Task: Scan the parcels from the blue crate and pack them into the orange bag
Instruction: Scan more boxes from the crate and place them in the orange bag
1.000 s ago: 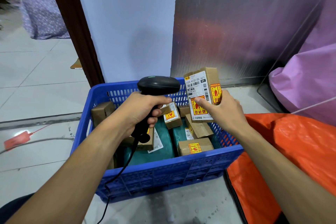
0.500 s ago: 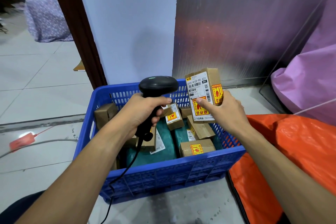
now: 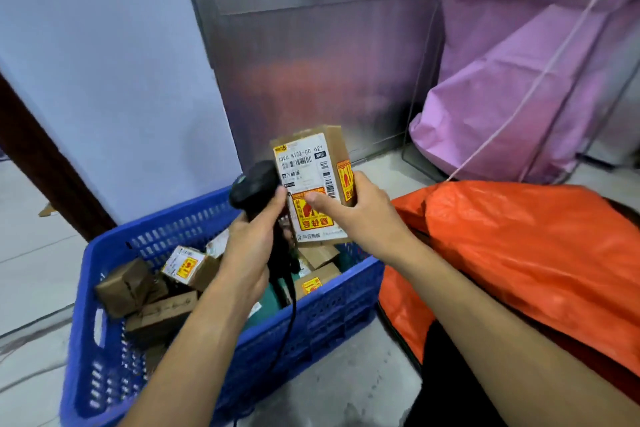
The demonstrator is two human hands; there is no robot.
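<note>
- Parcel: a rectangular cardboard box with a white barcode label and yellow-red stickers, held upright above the far right of the blue crate.
- Your right hand grips it, thumb across the label.
- Your left hand is curled round the black, round-headed scanner, just beside the parcel.
- The crate is perforated plastic.
- Orange bag: crinkled sheet, right of the crate.
</note>
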